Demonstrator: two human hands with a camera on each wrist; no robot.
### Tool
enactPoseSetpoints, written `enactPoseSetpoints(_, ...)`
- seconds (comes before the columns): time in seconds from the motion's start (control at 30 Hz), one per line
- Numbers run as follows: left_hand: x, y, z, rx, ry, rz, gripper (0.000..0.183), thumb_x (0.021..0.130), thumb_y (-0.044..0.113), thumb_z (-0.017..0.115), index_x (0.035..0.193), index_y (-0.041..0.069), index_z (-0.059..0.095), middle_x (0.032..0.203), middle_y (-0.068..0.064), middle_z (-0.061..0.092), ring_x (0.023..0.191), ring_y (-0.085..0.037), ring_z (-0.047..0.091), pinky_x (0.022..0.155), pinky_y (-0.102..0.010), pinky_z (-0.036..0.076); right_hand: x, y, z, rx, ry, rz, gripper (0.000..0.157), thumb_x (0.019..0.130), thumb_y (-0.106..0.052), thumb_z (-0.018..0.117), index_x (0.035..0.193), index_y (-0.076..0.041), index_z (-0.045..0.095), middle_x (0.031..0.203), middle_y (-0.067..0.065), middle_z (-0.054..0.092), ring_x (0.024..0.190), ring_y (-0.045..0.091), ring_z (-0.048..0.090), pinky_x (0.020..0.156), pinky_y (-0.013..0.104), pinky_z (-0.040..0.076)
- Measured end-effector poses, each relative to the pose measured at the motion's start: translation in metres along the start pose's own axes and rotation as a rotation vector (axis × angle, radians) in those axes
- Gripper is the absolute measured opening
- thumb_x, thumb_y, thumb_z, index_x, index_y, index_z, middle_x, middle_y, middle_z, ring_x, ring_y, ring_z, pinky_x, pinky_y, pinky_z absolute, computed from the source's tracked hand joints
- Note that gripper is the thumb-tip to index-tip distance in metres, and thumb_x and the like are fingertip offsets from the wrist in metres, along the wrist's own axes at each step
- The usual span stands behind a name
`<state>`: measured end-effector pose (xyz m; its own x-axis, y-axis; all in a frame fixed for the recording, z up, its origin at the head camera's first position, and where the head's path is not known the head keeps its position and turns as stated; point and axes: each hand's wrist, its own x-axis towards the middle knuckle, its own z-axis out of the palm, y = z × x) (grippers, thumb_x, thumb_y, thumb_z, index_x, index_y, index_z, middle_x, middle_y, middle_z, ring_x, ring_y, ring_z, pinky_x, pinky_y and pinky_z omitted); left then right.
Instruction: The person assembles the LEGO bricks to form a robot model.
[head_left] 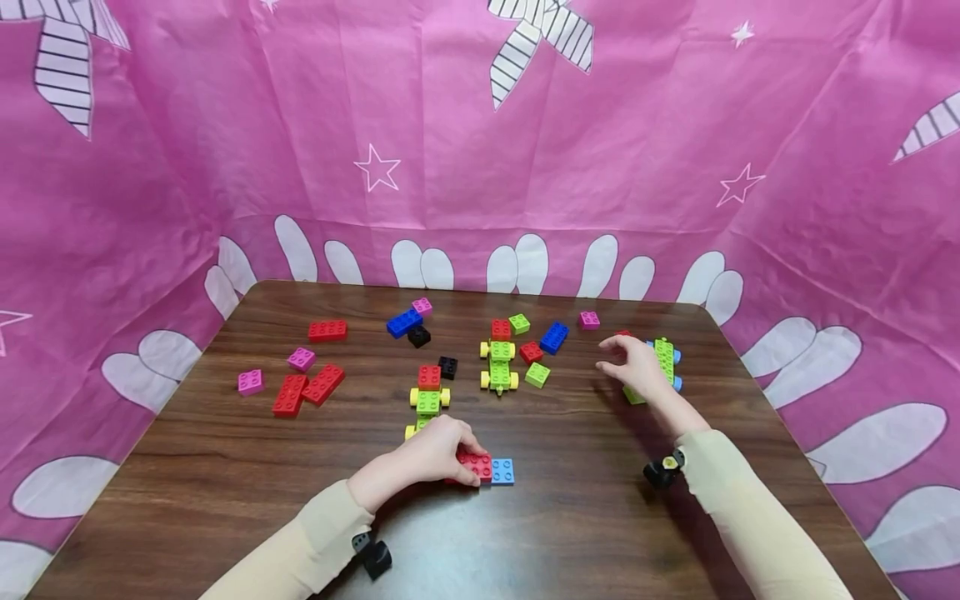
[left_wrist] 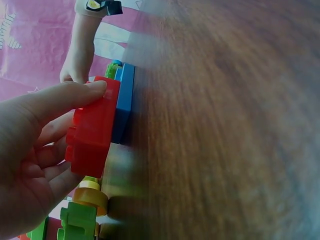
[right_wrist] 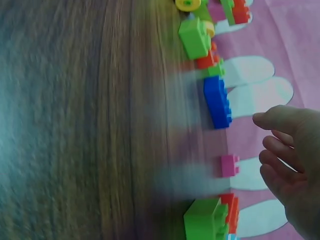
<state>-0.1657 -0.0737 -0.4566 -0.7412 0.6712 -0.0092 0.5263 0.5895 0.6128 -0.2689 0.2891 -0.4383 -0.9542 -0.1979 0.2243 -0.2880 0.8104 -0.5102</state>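
Note:
My left hand (head_left: 433,450) pinches a long red building brick (left_wrist: 97,130) between thumb and fingers. Under the red brick is a light-blue brick (head_left: 503,472), one end of which sticks out to the right. Just beyond this hand stands a green car (head_left: 428,403) with yellow wheels and a red brick on it, partly hidden by the hand. Over the table's right side, my right hand (head_left: 637,367) hovers with fingers apart and nothing between them. Beside it, partly covered, is a green brick car (head_left: 664,357) with blue wheels.
A second yellow-wheeled car (head_left: 499,367) stands mid-table, with red, green and dark-blue bricks (head_left: 554,337) beside it. To the left lie red bricks (head_left: 324,384) and pink bricks (head_left: 251,382). Black bricks (head_left: 447,367) sit near the middle. Pink cloth (head_left: 450,125) hangs behind the table.

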Motion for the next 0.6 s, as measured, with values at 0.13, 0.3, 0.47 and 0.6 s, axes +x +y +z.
enactPoseSetpoints(0.13, -0.001, 0.0, 0.0, 0.005, 0.006, 0.002, 0.034, 0.07, 0.028, 0.086, 0.099, 0.013, 0.078, 0.086, 0.005, 0.069, 0.071, 0.0, 0.051, 0.062, -0.017, 0.042, 0.006, 0.009, 0.0, -0.017, 0.012, 0.021, 0.036, 0.083, -0.01, 0.073, 0.113, 0.007, 0.061, 0.114, 0.029, 0.062, 0.108, 0.044, 0.056, 0.093, 0.057, 0.044)
enactPoseSetpoints(0.3, -0.001, 0.0, 0.0, 0.006, 0.008, -0.004, 0.034, 0.069, 0.029, 0.087, 0.099, 0.013, 0.078, 0.084, 0.006, 0.068, 0.069, 0.0, 0.049, 0.06, -0.017, 0.041, 0.011, 0.018, 0.0, -0.013, -0.006, 0.063, 0.043, 0.085, -0.011, 0.071, 0.121, 0.008, 0.055, 0.12, 0.032, 0.056, 0.11, 0.045, 0.054, 0.093, 0.057, 0.044)
enactPoseSetpoints(0.47, -0.001, 0.001, 0.0, 0.004, 0.001, -0.005, 0.035, 0.069, 0.029, 0.087, 0.099, 0.012, 0.078, 0.085, 0.005, 0.068, 0.069, 0.0, 0.049, 0.059, -0.017, 0.041, 0.015, 0.028, -0.001, -0.039, -0.021, 0.088, 0.053, 0.085, -0.013, 0.071, 0.128, 0.009, 0.05, 0.125, 0.033, 0.052, 0.113, 0.046, 0.052, 0.095, 0.058, 0.043)
enactPoseSetpoints(0.6, 0.0, 0.002, -0.001, 0.01, 0.001, -0.012, 0.035, 0.069, 0.03, 0.087, 0.099, 0.013, 0.078, 0.085, 0.006, 0.068, 0.07, -0.001, 0.05, 0.061, -0.017, 0.042, 0.018, 0.033, -0.001, -0.041, -0.046, 0.101, 0.059, 0.085, -0.013, 0.07, 0.133, 0.01, 0.046, 0.129, 0.035, 0.05, 0.117, 0.047, 0.05, 0.097, 0.059, 0.042)
